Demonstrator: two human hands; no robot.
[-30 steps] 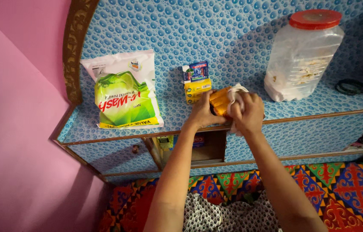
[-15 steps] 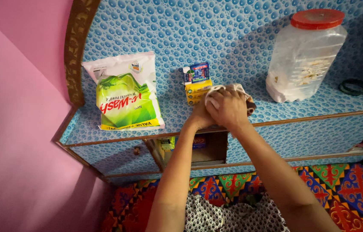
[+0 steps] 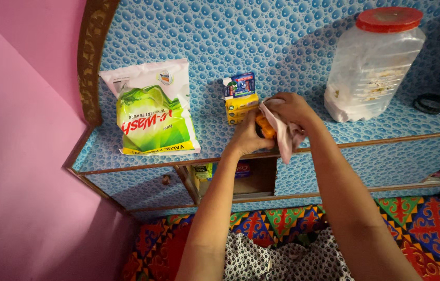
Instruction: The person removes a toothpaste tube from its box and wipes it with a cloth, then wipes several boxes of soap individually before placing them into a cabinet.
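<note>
A: What changed in the last second?

B: Right hand (image 3: 288,110) moved the cloth (image 3: 284,136) across the orange item (image 3: 265,126). A second ago the cloth sat on its right end with most of the orange showing. Half a second ago both hands were stacked over it and nothing orange was visible. Now the cloth was draped over the right side and hung down past the shelf (image 3: 386,125) edge, with only a small orange patch showing.

A: Hand states?

B: Left hand (image 3: 247,136) was curled around the item from the left, holding it. Right hand was closed on the cloth, pressing it onto the item from above.

A: Where did the item sit?

B: At the front edge of the shelf, just right of the small box (image 3: 240,98). Green bag (image 3: 152,112) lay well to the left, jar (image 3: 373,65) to the right; neither moved.

A: Read on it?

B: Looked like wiping in progress: cloth swept left, then back right. Item stayed put between both hands.
</note>
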